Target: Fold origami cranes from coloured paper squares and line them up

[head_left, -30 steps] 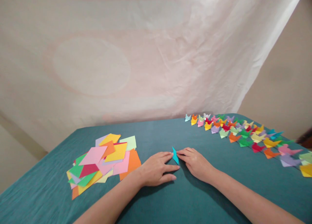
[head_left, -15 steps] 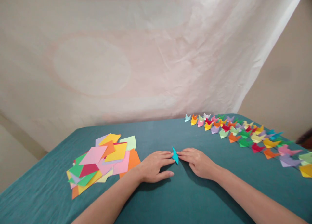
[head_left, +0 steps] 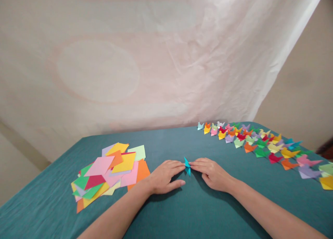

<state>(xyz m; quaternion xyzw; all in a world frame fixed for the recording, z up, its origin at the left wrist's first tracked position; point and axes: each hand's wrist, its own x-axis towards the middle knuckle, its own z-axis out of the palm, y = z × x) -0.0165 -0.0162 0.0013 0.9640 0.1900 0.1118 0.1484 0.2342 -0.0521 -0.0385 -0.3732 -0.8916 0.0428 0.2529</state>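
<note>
Between my hands a small piece of folded blue paper (head_left: 187,169) lies on the tablecloth, its two pointed ends showing above and below my fingertips. My left hand (head_left: 168,176) grips its left side with the fingertips, while the thumb sticks out apart, nearer to me. From the right, the fingers of my right hand (head_left: 208,171) are pressed together on the paper's other side; the thumb is tucked underneath. My fingertips cover the middle of the fold.
Loose coloured paper squares (head_left: 114,173) form a heap to the left. Rows of small folded paper birds (head_left: 260,145) stand along the right side. A dark green cloth (head_left: 171,214) covers the table, and a pale sheet (head_left: 156,58) hangs behind it.
The folded blue paper has changed from one flat sliver to a shape with a notch in its middle and two separate points. My left fingers have drawn in slightly.
</note>
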